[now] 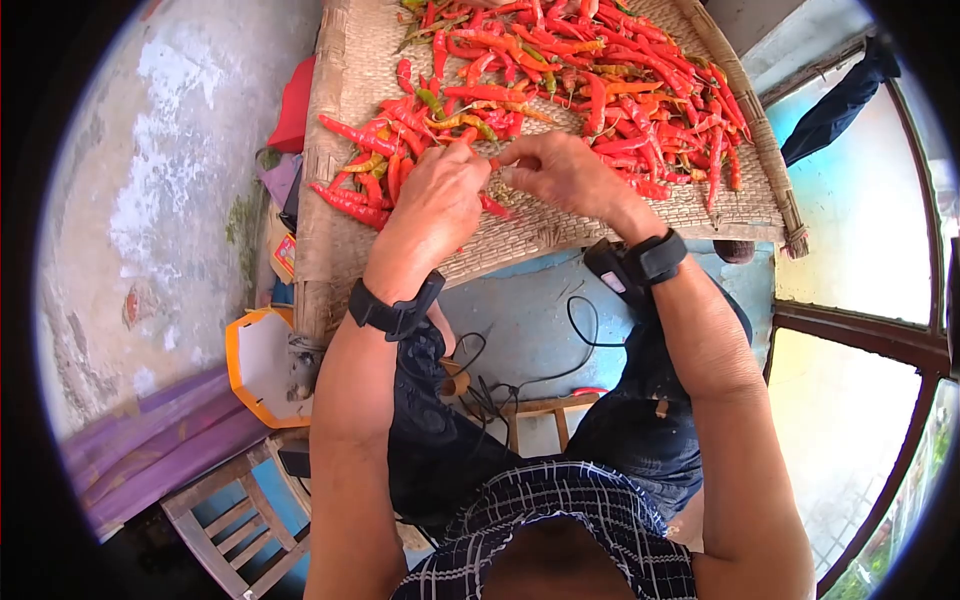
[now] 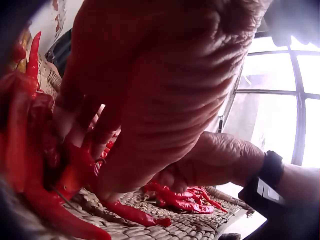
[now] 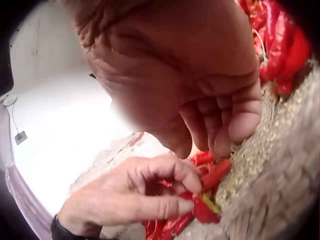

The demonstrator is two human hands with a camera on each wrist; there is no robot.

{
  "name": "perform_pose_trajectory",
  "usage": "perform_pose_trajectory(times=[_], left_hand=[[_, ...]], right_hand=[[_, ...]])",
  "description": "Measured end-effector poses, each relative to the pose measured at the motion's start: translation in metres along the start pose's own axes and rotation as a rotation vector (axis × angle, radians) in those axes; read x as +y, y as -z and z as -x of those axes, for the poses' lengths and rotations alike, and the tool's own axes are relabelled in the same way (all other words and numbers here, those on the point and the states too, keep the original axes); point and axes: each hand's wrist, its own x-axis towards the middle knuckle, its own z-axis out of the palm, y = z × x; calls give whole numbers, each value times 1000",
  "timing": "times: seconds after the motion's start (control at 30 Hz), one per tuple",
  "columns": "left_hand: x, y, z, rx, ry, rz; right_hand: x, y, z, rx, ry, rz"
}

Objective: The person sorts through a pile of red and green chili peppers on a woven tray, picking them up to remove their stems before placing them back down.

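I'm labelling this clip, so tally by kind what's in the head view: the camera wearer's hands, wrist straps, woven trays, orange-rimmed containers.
Left hand plus right hand: 2
Wrist straps: 2
Woven tray: 1
Orange-rimmed container: 1
Total: 6, leaving out the peppers, too overlapped to count.

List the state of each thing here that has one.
Chillies: loosely heaped, mostly red, some yellowish or green
Woven tray: partly covered by chillies
Left hand: fingers bent at chillies, grip unclear
Right hand: fingers bent, grip unclear
Wristbands: worn on both wrists
Dark cloth: hanging
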Motion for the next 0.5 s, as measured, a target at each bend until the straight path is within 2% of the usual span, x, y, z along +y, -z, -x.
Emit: perform_pose_trajectory(times=[0.03, 0.1, 0.2, 0.33, 0.43, 0.5], left_hand=[[0, 3, -1, 0, -1, -1], [-1, 10, -3, 51, 63, 194], [-7, 13, -7, 126, 100, 251], [-13, 19, -10, 242, 123, 181], [-14, 24, -9, 250, 155, 182], [-14, 24, -9, 264, 177, 185]], right_hand=[[-1, -4, -1, 2, 0, 0], [-1, -13, -3, -44, -25, -45], [-6, -14, 0, -124, -3, 17], [-5, -21, 4, -110, 48, 161], [-7, -18, 4, -85, 43, 202], [-8, -4, 3, -219, 4, 81]])
